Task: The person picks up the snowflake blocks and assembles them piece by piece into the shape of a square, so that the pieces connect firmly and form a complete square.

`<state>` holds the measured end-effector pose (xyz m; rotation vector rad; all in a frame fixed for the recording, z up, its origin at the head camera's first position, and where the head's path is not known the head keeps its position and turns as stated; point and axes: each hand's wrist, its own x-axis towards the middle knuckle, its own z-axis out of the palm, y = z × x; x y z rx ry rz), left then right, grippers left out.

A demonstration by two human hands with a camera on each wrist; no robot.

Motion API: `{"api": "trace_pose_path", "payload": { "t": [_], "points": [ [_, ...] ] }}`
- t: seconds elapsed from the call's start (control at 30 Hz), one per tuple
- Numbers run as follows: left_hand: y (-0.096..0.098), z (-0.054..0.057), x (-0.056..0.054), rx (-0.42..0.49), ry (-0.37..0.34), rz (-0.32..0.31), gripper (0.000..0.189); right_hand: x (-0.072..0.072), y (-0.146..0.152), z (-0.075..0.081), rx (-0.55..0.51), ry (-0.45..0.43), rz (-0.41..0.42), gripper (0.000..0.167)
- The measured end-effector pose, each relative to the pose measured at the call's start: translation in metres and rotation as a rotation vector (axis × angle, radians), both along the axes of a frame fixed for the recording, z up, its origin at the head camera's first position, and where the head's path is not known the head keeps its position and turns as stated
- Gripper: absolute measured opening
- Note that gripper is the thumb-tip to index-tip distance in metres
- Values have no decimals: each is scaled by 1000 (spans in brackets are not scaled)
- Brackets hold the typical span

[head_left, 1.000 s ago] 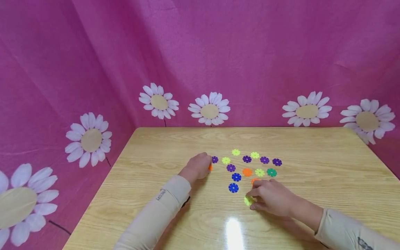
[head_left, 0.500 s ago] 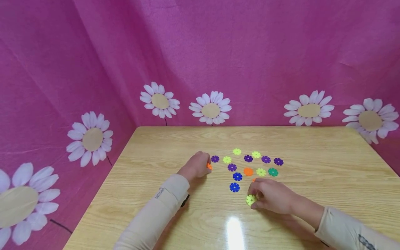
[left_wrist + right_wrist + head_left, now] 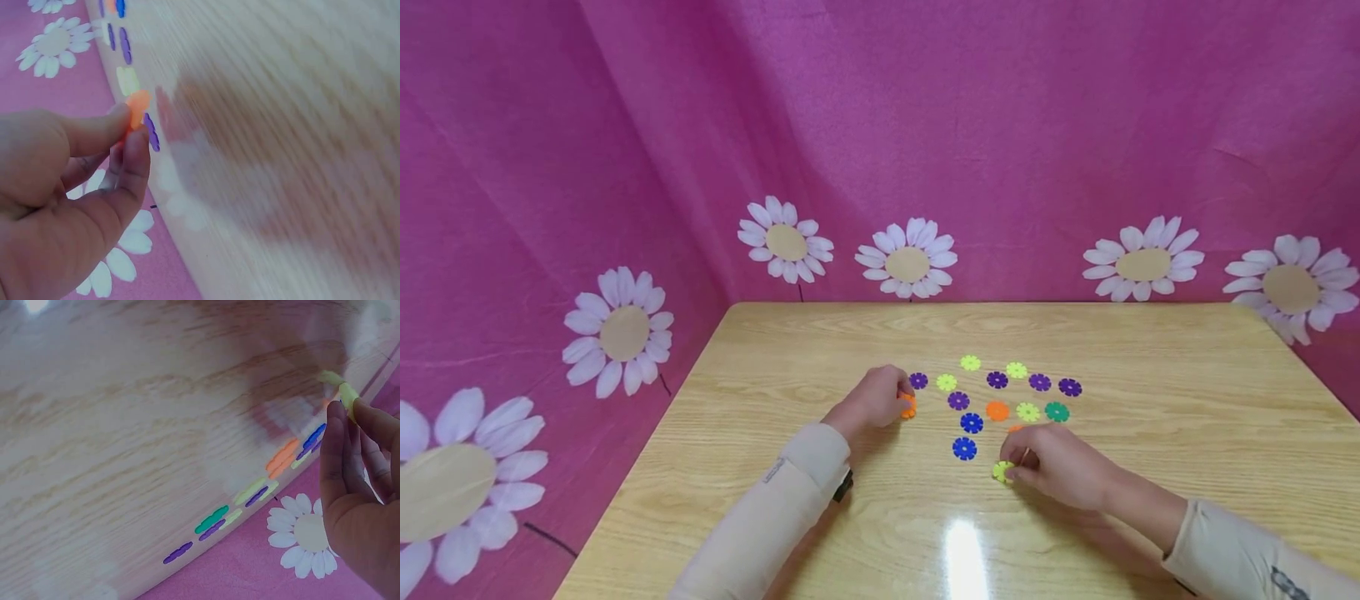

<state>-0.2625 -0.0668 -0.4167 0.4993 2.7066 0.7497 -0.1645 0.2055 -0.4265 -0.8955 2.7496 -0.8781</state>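
Near the left end of the scattered notched plastic discs, my left hand [image 3: 876, 398] pinches an orange disc [image 3: 908, 407] between thumb and fingers. In the left wrist view that orange disc [image 3: 139, 105] is held edge-on, close to a purple disc [image 3: 151, 132]. On the near side of the group, my right hand [image 3: 1063, 468] pinches a yellow-green disc [image 3: 1002, 472]. The right wrist view has this yellow-green disc [image 3: 348, 400] tilted at the fingertips. Another orange disc [image 3: 1015, 429] is partly covered by the right hand.
Two blue discs [image 3: 965, 448] lie between the hands. Farther back are several purple and yellow-green discs, a green disc [image 3: 1057, 412] and an orange disc [image 3: 997, 411]. The wooden table [image 3: 760, 350] meets a pink flowered cloth [image 3: 1015, 150] behind and at the left.
The left hand's orange disc first rose slightly and turned more into sight, then dipped a little. The right hand's yellow-green disc shifted slightly right, then away from me. The discs on the table stayed put.
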Motion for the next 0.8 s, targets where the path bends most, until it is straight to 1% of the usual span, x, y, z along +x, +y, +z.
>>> {"api": "trace_pose_path", "payload": {
  "t": [0.13,0.3,0.43,0.53,0.63,0.8],
  "points": [
    [1,3,7,109,-106,44,8,0,1,4,-9,12,-15,11],
    [4,5,14,196,-172,81,7,-2,2,8,-37,17,-24,9],
    [6,7,18,249,-214,73,7,-4,1,10,-56,26,-28,6],
    [8,7,20,277,-230,54,8,-5,0,10,-77,50,-31,6],
    [10,8,22,290,-226,30,10,-5,-2,10,-92,80,-37,7],
    [15,7,24,309,-226,7,11,-6,-5,12,-98,106,-76,9]
  ]
}}
